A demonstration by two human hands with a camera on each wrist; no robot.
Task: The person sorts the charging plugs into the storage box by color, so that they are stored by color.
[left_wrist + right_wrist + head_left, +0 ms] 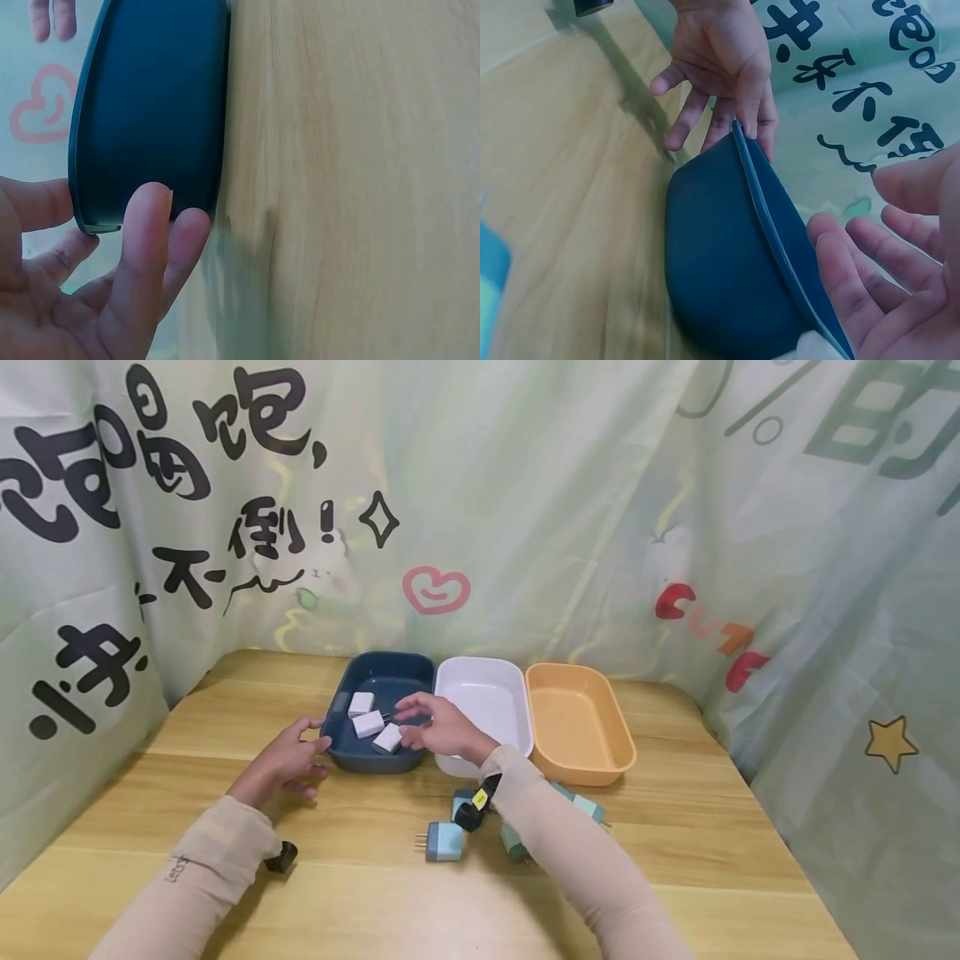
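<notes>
Your left hand point(288, 757), loosely spread, touches the navy tray point(386, 764) at left, likely steadying it; your right hand point(444, 727), parted, empty, hovers beside white chargers point(367, 724).

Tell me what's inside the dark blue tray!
Three white plugs lie in the dark blue tray. The right hand covers part of its right side, so anything there can't be seen.

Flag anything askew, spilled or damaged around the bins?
Nothing stands out. Navy bin, white bin and orange bin stand upright in a row; three white plug chargers lie in the navy one. Blue-and-teal plug chargers lie loose in front, some partly hidden by the right sleeve, so damage there can't be judged.
</notes>
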